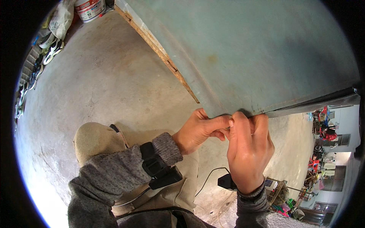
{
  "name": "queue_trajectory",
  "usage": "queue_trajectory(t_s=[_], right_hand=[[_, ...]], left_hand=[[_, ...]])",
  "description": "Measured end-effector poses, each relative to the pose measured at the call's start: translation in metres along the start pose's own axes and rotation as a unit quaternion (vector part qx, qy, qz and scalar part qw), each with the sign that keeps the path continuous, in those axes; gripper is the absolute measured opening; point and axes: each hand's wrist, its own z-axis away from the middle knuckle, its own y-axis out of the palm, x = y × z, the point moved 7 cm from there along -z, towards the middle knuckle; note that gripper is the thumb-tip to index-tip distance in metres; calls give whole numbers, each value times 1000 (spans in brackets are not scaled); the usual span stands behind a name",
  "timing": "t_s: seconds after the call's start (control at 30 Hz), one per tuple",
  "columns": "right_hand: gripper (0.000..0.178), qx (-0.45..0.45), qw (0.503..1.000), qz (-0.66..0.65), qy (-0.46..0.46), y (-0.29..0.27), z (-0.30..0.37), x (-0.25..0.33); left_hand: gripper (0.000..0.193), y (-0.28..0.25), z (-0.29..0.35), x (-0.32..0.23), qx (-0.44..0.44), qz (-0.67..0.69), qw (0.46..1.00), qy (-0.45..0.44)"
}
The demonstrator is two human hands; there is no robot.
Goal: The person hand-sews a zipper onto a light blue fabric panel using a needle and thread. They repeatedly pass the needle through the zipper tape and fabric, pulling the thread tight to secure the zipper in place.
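Observation:
A large grey-green sheet cover (243, 49), with a stitched seam along its near edge, lies over a flat panel at the upper right. Bare wood (163, 57) shows along the panel's left side. At the near corner my left hand (195, 131) pinches the edge of the cover between thumb and fingers. Right beside it, my right hand (249, 148) grips the same edge with bent fingers, and its fingertips are partly hidden. The two hands touch or nearly touch. Black strapped devices sit on both wrists; the left one (163, 171) shows more fully.
Concrete floor (95, 76) spreads out below and to the left. Several shoes (53, 51) line the far left, near a white and red bucket (90, 10). A crate (279, 190) and assorted clutter stand at the right. My knee (95, 142) is at lower left.

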Motion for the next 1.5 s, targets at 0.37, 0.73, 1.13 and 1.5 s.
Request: queue_trajectory(t_s=[0.37,0.73,1.13,1.5], right_hand=[[11,-73,991,-112,16,-11,7,-7],[10,-121,973,-165,-109,-23,2,-6],[11,-126,952,-276,-49,-13,21,-31],[18,-105,931,-349,34,-3,36,-35]], left_hand=[[22,5,3,-2,24,-15,1000,-2],[18,4,4,-8,12,-12,1000,-8],[20,7,5,-8,3,-20,1000,-21],[17,6,3,-5,12,-12,1000,-20]])
